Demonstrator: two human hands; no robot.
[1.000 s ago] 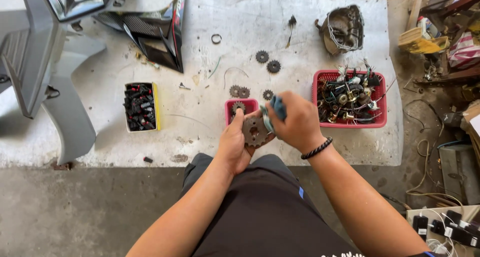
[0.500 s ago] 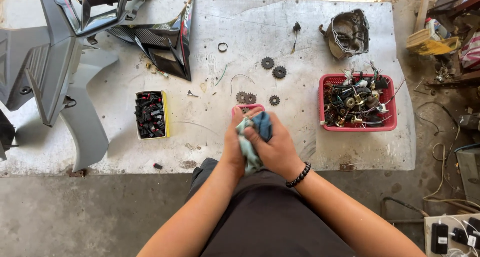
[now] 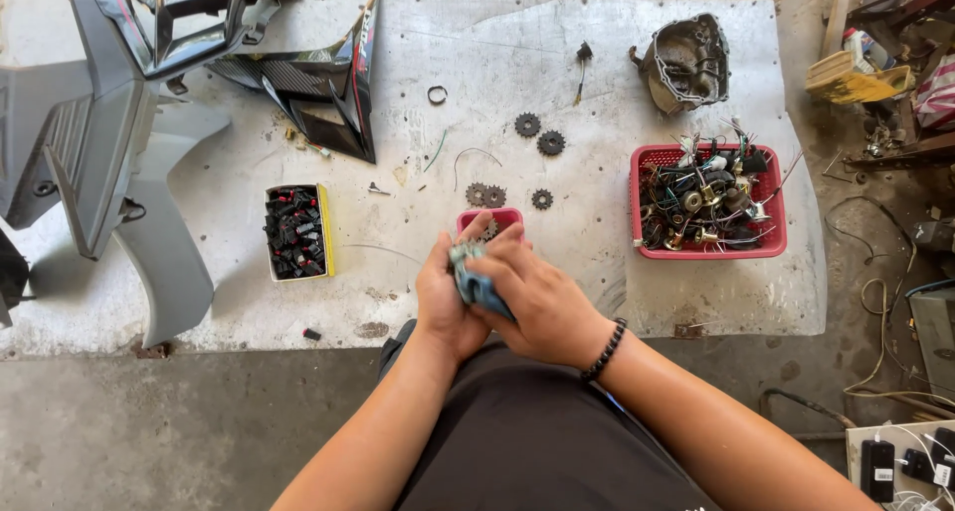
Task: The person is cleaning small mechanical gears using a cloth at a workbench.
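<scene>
Seen from above, two bare forearms reaching forward from a dark lap, meeting over the near edge of a pale, scuffed tabletop [image 3: 597, 83]. Left hand [image 3: 445, 294] cupped upright, thumb side up, fingers [image 3: 470, 234] curled closed around a blue cloth [image 3: 479, 286]. Right hand [image 3: 535, 297] folded over from the right, its fingers pressed together onto the same cloth, wrist banded by a black bead bracelet [image 3: 604, 350]. Whatever lies inside the cloth hidden from view.

Just beyond the fingertips, a small pink tray [image 3: 489, 218], partly covered by the hands. Farther beyond, several dark gears [image 3: 527, 125] scattered loose. Well right of the fingers, a red basket [image 3: 708, 244] packed with wires and small parts. Well left, a yellow box [image 3: 296, 231] of black pieces, and past it grey and black body panels [image 3: 119, 143].

Against the picture half a second earlier: hands in the same clasp over the cloth, right hand turned slightly, cloth bunched lower between the palms. One second earlier, a round metal part held bare in the left hand, now out of sight.
</scene>
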